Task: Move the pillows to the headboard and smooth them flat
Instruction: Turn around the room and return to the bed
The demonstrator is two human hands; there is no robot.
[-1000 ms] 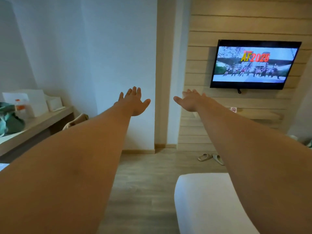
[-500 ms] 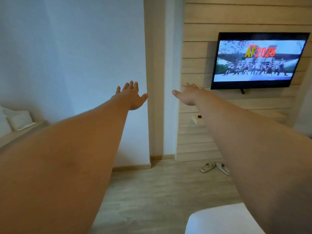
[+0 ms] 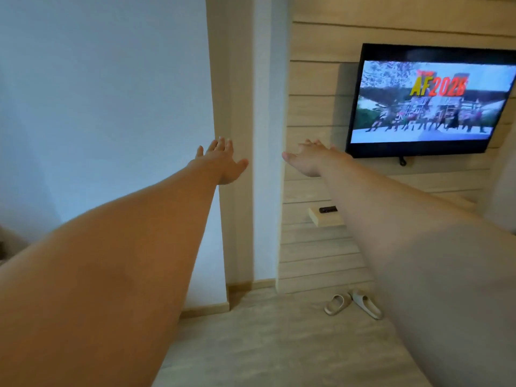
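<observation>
Both my arms are stretched straight out in front of me at chest height. My left hand (image 3: 223,160) is open with fingers apart and holds nothing. My right hand (image 3: 308,159) is also open and empty, thumb pointing left. They hang in the air facing a white wall and a wood-panelled wall. No pillow, bed or headboard is in view.
A switched-on television (image 3: 430,101) hangs on the panelled wall at the right. Below it a small wooden shelf (image 3: 325,219) carries a dark remote (image 3: 328,209). A pair of slippers (image 3: 353,303) lies on the wooden floor (image 3: 279,344) by the wall.
The view has swung up and to the right: the white bed corner and the desk at the left have dropped out of sight. Both hands stay outstretched and open.
</observation>
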